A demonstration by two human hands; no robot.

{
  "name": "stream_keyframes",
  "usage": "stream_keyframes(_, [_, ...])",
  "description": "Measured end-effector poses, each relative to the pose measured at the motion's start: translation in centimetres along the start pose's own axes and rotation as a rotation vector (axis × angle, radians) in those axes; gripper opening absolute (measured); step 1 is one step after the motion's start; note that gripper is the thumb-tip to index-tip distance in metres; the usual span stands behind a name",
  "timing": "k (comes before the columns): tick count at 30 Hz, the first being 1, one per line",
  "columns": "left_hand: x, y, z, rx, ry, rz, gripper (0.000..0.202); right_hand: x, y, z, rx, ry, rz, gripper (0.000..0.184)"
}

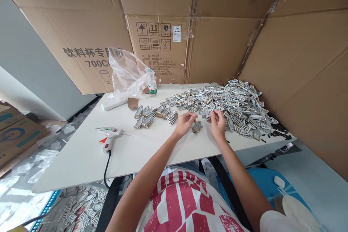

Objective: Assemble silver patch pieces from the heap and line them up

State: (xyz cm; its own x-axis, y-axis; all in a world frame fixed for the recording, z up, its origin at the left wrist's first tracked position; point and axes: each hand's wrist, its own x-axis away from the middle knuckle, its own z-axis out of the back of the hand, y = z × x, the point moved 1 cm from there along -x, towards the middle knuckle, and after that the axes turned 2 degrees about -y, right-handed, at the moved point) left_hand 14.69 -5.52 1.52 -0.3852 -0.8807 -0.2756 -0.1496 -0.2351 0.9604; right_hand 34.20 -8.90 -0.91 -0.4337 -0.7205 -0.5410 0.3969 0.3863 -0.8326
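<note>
My left hand [185, 124] is closed, thumb and fingertips pressed together just above a small stack of flat grey-and-white pieces [197, 127] on the table. Whether anything sits in that pinch is too small to see. At the near edge of a big heap of the same flat pieces [231, 103], my right hand [218, 124] has its thumb and fingers pinched together. What it holds, if anything, blends into the heap behind it. Left of my hands, several neat stacks of pieces [148, 111] stand grouped together.
A white glue gun [110, 138] with a black cord lies on the left of the white table [78, 152]. Behind it are a clear plastic bag [125, 72], a bottle [152, 88] and a brown cardboard scrap [133, 103]. Cardboard walls [223, 47] stand behind and to the right.
</note>
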Motion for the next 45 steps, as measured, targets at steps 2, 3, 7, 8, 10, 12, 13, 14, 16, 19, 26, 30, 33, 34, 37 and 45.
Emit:
stream_keyframes(2, [0.0,-0.1,-0.1,-0.011,-0.022,0.025,0.061,0.5,0.1,-0.3,-0.148,-0.06,-0.094,0.043])
stream_keyframes(3, [0.1,-0.2,-0.1,-0.021,-0.034,0.036,0.061,0.6,0.2,-0.4,-0.199,-0.085,-0.129,0.044])
stream_keyframes(7, [0.3,-0.2,-0.1,-0.086,-0.075,0.031,0.061,0.6,0.0,-0.3,-0.35,-0.131,-0.228,0.044])
stream_keyframes(8, [0.3,-0.1,-0.1,-0.107,-0.079,0.021,0.061,0.6,-0.2,-0.4,-0.378,-0.136,-0.244,0.043])
stream_keyframes(10, [0.4,0.1,-0.1,-0.153,-0.079,0.0,0.061,0.6,-0.5,-0.4,-0.416,-0.156,-0.27,0.042])
stream_keyframes(12, [0.5,0.4,-0.2,-0.197,-0.071,-0.013,0.06,0.7,-0.8,-0.5,-0.439,-0.192,-0.286,0.043])
stream_keyframes(13, [0.6,0.5,-0.2,-0.214,-0.063,-0.015,0.06,0.8,-0.9,-0.6,-0.449,-0.212,-0.29,0.043])
stream_keyframes(14, [0.6,0.6,-0.2,-0.225,-0.054,-0.014,0.06,0.8,-1.0,-0.6,-0.46,-0.231,-0.292,0.043])
stream_keyframes(16, [0.6,0.7,-0.1,-0.238,-0.035,-0.006,0.061,0.8,-1.0,-0.5,-0.482,-0.266,-0.296,0.042])
stream_keyframes(19, [0.5,0.5,0.0,-0.28,0.004,-0.004,0.062,0.8,-1.0,-0.5,-0.498,-0.307,-0.304,0.041])
stream_keyframes(26, [0.5,0.4,0.1,-0.42,0.124,-0.037,0.054,0.8,-1.1,-0.3,-0.574,-0.347,-0.37,0.04])
stream_keyframes(30, [0.6,0.9,0.1,-0.486,0.162,-0.079,0.045,0.7,-1.4,-0.3,-0.627,-0.366,-0.404,0.041])
stream_keyframes(33, [0.7,1.1,0.1,-0.517,0.167,-0.083,0.041,0.7,-1.7,-0.1,-0.646,-0.373,-0.425,0.041])
stream_keyframes(34, [0.7,1.1,0.0,-0.531,0.152,-0.078,0.041,0.7,-1.8,-0.1,-0.646,-0.378,-0.432,0.041])
stream_keyframes(37, [0.8,1.0,-0.1,-0.582,0.095,-0.063,0.04,0.8,-2.0,0.0,-0.626,-0.395,-0.451,0.045])
stream_keyframes(45, [0.8,0.9,-0.5,-0.627,0.055,-0.084,0.05,0.9,-1.6,-0.2,-0.516,-0.36,-0.43,0.047])
